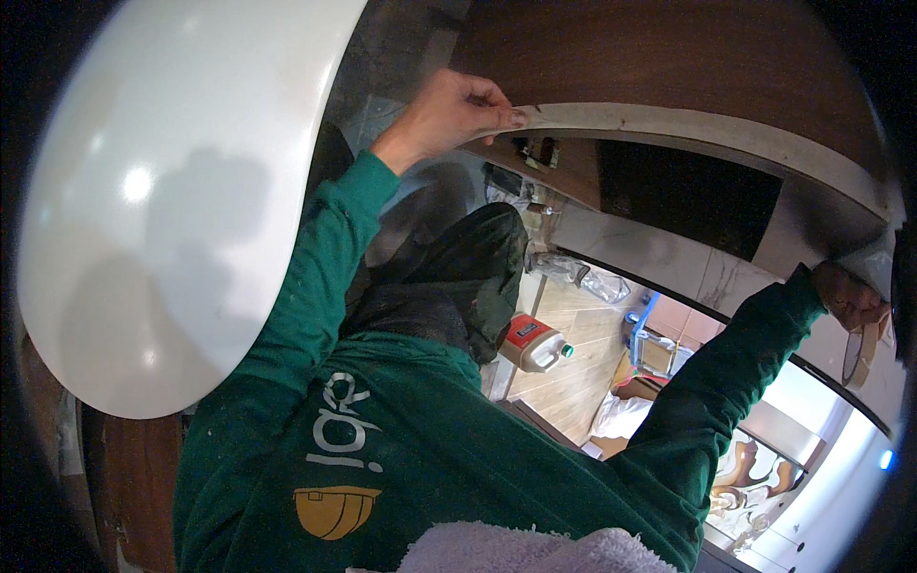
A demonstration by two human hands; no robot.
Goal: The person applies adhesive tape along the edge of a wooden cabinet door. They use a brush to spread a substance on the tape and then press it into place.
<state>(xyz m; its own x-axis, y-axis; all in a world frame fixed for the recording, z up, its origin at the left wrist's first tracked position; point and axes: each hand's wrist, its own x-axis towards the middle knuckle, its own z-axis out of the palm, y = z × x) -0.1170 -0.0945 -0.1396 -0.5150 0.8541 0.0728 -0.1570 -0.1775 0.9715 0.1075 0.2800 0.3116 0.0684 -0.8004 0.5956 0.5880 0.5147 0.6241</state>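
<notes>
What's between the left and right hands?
Head view: between left hand and right hand, a pale strip edging the brown wood-grain panel, plus a black rectangular area below it.

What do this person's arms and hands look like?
Both arms are in long, dark-green sweatshirt sleeves: left sleeve, right sleeve. The left sleeve ends in a plain green cuff at the wrist. The left hand is bare, with no glove. The right hand also looks gloveless, though it is dimly lit.
</notes>
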